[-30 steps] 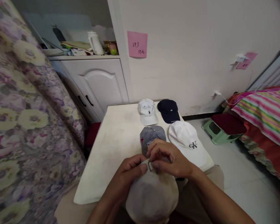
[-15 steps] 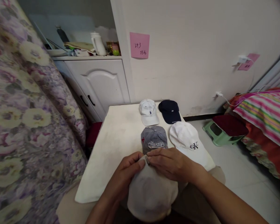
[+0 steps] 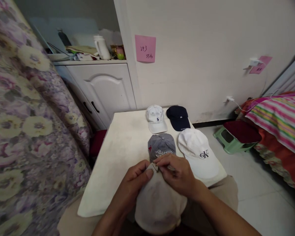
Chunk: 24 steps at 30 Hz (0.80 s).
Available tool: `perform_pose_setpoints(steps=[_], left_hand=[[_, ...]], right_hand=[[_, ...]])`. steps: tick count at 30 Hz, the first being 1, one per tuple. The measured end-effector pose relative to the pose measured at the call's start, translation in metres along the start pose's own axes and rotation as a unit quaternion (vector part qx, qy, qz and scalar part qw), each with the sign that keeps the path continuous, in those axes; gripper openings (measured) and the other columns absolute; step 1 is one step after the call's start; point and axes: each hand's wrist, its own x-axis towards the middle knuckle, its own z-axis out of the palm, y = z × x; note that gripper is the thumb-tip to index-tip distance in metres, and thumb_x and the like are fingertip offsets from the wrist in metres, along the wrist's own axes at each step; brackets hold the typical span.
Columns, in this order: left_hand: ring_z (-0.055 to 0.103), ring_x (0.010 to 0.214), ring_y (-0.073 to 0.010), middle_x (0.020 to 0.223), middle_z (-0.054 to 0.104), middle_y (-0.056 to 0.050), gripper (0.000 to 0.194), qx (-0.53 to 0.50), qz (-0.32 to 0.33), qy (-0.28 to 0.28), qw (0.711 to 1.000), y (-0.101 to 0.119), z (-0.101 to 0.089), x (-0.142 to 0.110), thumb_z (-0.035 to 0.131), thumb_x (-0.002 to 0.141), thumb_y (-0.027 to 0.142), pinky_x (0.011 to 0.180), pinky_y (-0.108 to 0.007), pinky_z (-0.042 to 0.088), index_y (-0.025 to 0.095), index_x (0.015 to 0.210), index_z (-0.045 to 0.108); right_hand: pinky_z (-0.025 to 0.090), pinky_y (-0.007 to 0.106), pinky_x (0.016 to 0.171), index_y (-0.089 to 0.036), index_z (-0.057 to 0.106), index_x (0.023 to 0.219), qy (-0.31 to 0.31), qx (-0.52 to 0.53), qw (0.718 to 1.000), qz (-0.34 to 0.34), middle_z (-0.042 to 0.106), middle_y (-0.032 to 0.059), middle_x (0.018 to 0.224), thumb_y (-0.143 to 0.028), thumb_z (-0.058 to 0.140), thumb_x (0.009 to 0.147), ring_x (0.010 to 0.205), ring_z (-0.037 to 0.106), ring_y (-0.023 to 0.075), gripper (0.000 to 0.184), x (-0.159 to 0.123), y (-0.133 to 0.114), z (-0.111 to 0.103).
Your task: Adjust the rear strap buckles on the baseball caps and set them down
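Note:
A beige baseball cap (image 3: 159, 203) is held over my lap at the near table edge, its back strap and small metal buckle (image 3: 155, 167) turned up toward the far side. My left hand (image 3: 135, 178) pinches the cap's edge just left of the buckle. On the buckle's right, the fingertips of my right hand (image 3: 178, 173) are closed on the strap end, most of which they hide. Just beyond my hands lies a grey cap (image 3: 161, 144) with white lettering, its brim covered by my fingers and the beige cap.
On the cream table (image 3: 120, 157) also lie a pale cap (image 3: 156, 118), a navy cap (image 3: 179, 117) and a white cap (image 3: 198, 150) with black letters. A floral curtain (image 3: 34, 131) hangs at left; a green stool (image 3: 236, 137) stands right, beside a bed (image 3: 282, 121).
My right hand flattened over the buckle half a second ago and has since drawn back into a pinch, showing the buckle again. My left hand keeps its hold. The view shifted slightly.

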Motion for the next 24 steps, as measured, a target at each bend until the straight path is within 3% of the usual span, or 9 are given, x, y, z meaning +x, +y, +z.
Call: perform_pose_setpoints(steps=[4,9,13,19,24], left_hand=[[0.045,0.057,-0.0088,0.065,0.054,0.002,0.029,0.007,0.002,0.002,1.0,-0.002,-0.003,-0.001,0.076,0.08,0.039,0.053,-0.018,0.034,0.015,0.078,0.061],[0.042,0.057,-0.0089,0.064,0.053,0.002,0.032,0.011,-0.011,0.008,1.0,-0.001,-0.004,-0.001,0.077,0.078,0.04,0.053,-0.018,0.032,0.015,0.075,0.058],[0.041,0.058,-0.0096,0.065,0.052,0.003,0.032,0.042,-0.005,0.003,0.999,0.001,0.001,0.0,0.074,0.081,0.042,0.053,-0.019,0.032,0.015,0.075,0.058],[0.043,0.064,-0.0113,0.07,0.054,0.002,0.027,0.106,0.045,0.005,0.993,0.001,0.004,-0.001,0.068,0.088,0.041,0.058,-0.02,0.035,0.017,0.079,0.062],[0.043,0.068,-0.0122,0.072,0.053,0.002,0.029,0.179,0.075,0.019,0.981,-0.001,0.002,-0.004,0.063,0.092,0.043,0.06,-0.021,0.035,0.017,0.08,0.061]], right_hand=[[0.06,0.034,0.083,-0.02,0.065,0.101,0.013,0.015,0.999,0.025,0.075,0.0069,0.097,-0.005,0.057,0.086,0.092,0.073,0.0195,0.022,-0.004,-0.003,0.003],[0.062,0.033,0.082,-0.019,0.061,0.118,-0.069,-0.073,0.992,-0.076,0.075,0.0099,0.102,-0.008,0.054,0.093,0.096,0.072,0.0196,0.028,0.0,-0.001,-0.007],[0.061,0.031,0.068,-0.018,0.062,0.109,-0.067,-0.115,0.985,-0.11,0.075,0.0087,0.089,-0.008,0.054,0.091,0.082,0.072,0.0202,0.022,0.004,0.001,-0.01],[0.055,0.029,0.064,-0.018,0.066,0.089,0.016,-0.044,0.998,0.03,0.072,0.0058,0.078,-0.007,0.056,0.083,0.071,0.069,0.0187,0.016,0.002,-0.006,0.001],[0.05,0.028,0.061,-0.019,0.067,0.08,0.038,0.053,0.978,0.197,0.069,0.0032,0.074,-0.013,0.059,0.083,0.067,0.065,0.0175,0.011,-0.003,-0.012,0.009]])
